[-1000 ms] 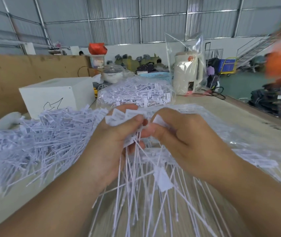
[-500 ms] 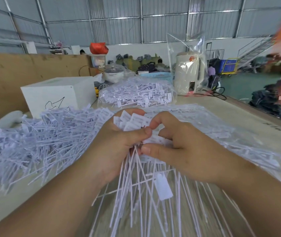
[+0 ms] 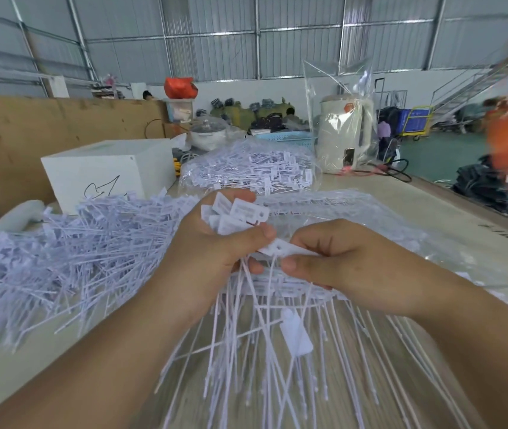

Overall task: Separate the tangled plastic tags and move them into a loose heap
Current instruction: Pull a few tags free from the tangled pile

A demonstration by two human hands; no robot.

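A bunch of white plastic tags (image 3: 237,213) is held above the bench (image 3: 432,212) in the centre of the view: flat rectangular heads, some printed and each pierced with a small round hole, are fanned out at the top, while their thin, stiff tails (image 3: 246,351) hang down and cross one another in a tangle. The bunch is clamped in the grip of the left hand (image 3: 209,252), whose fingers are curled round the gathered heads. One single tag head (image 3: 280,249) is pinched in the grip of the right hand (image 3: 339,264), between thumb and fingers, just beside the left thumb. One more tag head (image 3: 296,335) is seen lower down among the tails.

To the left, a loose heap of tags (image 3: 70,252) is spread over the pale bench, too many to be counted. Behind the hands, two clear, crinkled plastic bags of tags are seen, one lying flat (image 3: 355,218) and one further back (image 3: 246,171). One white box (image 3: 107,171) with a black scribble stands beyond the heap, and one cream kettle (image 3: 344,137) wrapped in clear plastic stands at the back right.
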